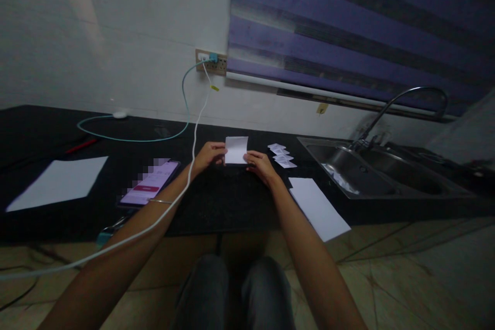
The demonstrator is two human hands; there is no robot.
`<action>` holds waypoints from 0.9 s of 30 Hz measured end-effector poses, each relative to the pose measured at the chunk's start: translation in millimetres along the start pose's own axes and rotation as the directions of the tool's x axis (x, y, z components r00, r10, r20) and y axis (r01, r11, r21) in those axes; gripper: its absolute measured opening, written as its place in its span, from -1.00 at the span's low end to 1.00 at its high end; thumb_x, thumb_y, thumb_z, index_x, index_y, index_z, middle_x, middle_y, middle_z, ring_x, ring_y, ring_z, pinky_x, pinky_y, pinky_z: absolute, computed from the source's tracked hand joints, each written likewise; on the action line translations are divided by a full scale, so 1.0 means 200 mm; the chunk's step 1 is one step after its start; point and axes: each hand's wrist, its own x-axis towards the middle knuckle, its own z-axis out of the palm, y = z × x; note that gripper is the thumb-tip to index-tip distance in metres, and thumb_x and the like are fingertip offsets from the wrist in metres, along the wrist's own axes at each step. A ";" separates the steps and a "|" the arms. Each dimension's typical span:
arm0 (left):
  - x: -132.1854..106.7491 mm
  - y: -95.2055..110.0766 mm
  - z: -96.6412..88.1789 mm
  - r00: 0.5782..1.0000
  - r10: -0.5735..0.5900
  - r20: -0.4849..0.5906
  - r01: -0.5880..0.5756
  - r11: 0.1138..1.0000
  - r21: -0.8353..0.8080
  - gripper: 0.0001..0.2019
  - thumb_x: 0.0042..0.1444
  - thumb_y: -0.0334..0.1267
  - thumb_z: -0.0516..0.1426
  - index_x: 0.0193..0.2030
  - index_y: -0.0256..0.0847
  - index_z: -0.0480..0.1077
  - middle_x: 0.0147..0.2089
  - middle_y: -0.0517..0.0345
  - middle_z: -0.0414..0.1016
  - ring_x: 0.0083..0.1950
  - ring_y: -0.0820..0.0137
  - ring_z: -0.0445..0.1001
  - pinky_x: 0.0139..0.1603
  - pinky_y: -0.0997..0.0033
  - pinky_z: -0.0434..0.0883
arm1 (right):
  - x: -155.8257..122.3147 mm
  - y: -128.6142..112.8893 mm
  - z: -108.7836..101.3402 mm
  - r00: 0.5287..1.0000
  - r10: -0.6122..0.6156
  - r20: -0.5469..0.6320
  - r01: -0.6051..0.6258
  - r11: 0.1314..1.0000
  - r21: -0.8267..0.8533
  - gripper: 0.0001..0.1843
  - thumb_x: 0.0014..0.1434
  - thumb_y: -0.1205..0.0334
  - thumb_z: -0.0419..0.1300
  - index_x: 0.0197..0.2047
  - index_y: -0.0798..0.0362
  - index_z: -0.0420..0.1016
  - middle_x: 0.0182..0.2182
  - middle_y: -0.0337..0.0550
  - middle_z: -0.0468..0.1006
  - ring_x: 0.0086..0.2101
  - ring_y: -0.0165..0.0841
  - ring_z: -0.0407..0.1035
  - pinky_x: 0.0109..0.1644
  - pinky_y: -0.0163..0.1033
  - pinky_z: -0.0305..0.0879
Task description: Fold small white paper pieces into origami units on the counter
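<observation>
Between my two hands a small, nearly square piece of white paper (pixel 236 150) is held up just above the dark countertop. My left hand (pixel 211 155) pinches its left edge. At the lower right edge, my right hand (pixel 260 164) grips it with thumb and fingers. Several small folded white papers (pixel 282 155) lie in an overlapping row to the right of my right hand. Nearer me on that side, larger white sheets (pixel 320 209) rest at the counter's front edge and stick out past it.
A steel sink (pixel 356 170) with a curved faucet (pixel 410 90) is at the right. On the left lie a phone (pixel 150 184), a white sheet (pixel 60 181) and a red pen-like object (pixel 82 146). A white cable (pixel 195 136) hangs from the wall socket (pixel 211 62) across my left arm.
</observation>
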 end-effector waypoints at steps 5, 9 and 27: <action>0.00 -0.03 0.01 0.998 -0.059 0.028 0.059 0.998 -0.024 -0.80 -0.08 -0.29 0.29 -0.31 -0.36 0.56 -0.56 0.19 0.45 -0.61 0.51 0.30 -0.60 0.54 0.13 | 0.00 -0.02 0.00 0.995 -0.101 -0.008 0.101 0.993 0.052 -0.49 -0.12 0.23 0.42 -0.02 -0.09 0.64 -0.15 -0.18 0.63 -0.23 -0.31 0.45 -0.22 -0.23 0.36; -0.02 -0.03 0.03 0.985 -0.126 0.122 0.149 0.966 -0.209 -0.64 0.03 -0.04 0.29 -0.17 -0.31 0.54 -0.46 0.13 0.49 -0.50 0.45 0.42 -0.57 0.54 0.19 | 0.02 0.02 -0.01 0.986 -0.156 -0.059 0.157 0.987 0.015 -0.69 -0.16 0.24 0.42 -0.25 0.05 0.70 -0.34 -0.16 0.65 -0.34 -0.30 0.44 -0.21 -0.20 0.34; -0.06 0.05 0.06 0.836 -0.217 0.504 0.190 0.976 0.104 -0.56 0.09 0.11 0.31 -0.33 -0.35 0.55 -0.41 -0.03 0.62 -0.43 0.42 0.49 -0.43 0.51 0.29 | 0.03 0.01 0.06 0.972 -0.230 -0.048 0.233 0.969 0.082 -0.38 -0.14 0.24 0.41 0.07 -0.07 0.55 -0.16 -0.14 0.64 -0.20 -0.28 0.48 -0.15 -0.21 0.38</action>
